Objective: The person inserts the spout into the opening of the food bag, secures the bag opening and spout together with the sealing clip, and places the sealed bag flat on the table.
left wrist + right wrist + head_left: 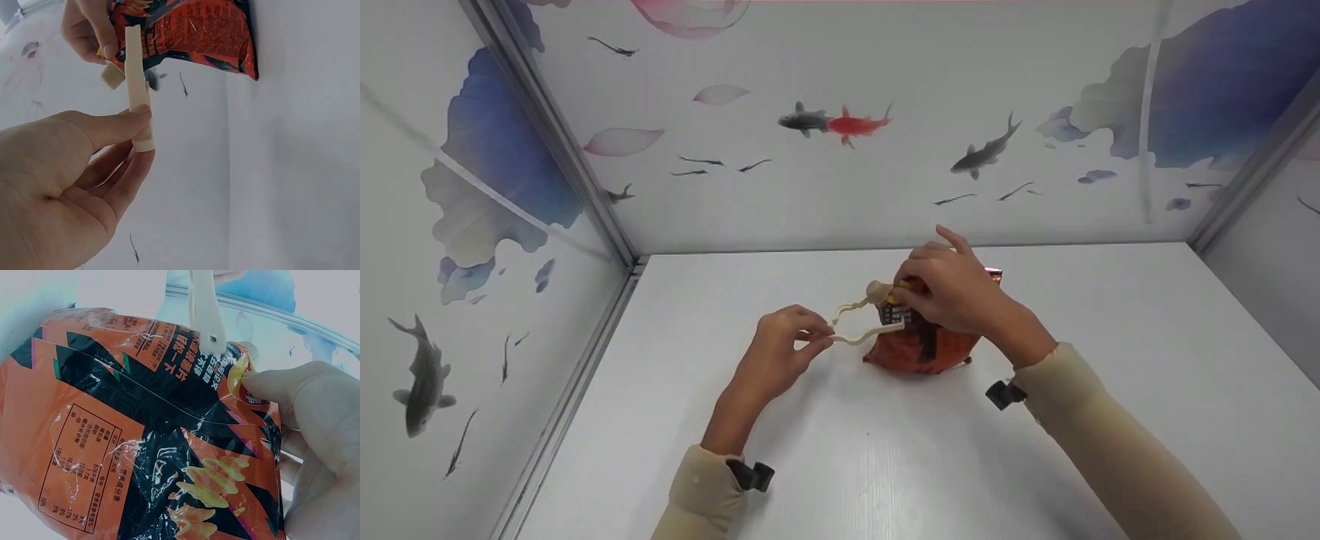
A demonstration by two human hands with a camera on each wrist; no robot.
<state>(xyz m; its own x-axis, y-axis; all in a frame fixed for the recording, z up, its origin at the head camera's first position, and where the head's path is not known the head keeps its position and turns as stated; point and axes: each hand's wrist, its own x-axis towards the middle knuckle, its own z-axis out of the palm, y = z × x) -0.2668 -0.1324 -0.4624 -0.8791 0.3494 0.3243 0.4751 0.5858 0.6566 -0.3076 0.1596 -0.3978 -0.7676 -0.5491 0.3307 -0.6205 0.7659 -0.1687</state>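
An orange-and-black chip bag point(894, 352) stands on the white table, its printed back filling much of the right wrist view. My right hand point(952, 289) pinches the top of the bag between thumb and fingers, one finger sticking up. To its left, my left hand point(780, 349) pinches one end of a cream plastic bag clip point(135, 67) between thumb and fingertips. The clip is spread into two arms that reach toward the bag. One arm ends in a blocky knob point(876, 292) by the right hand; the other's tip lies in front of the bag.
White panels printed with fish point(859, 125) and petals enclose the table point(675, 390) at the back and sides. Metal frame posts point(559, 135) run along the corners. Black bands with small blocks point(1005, 394) sit at both wrists.
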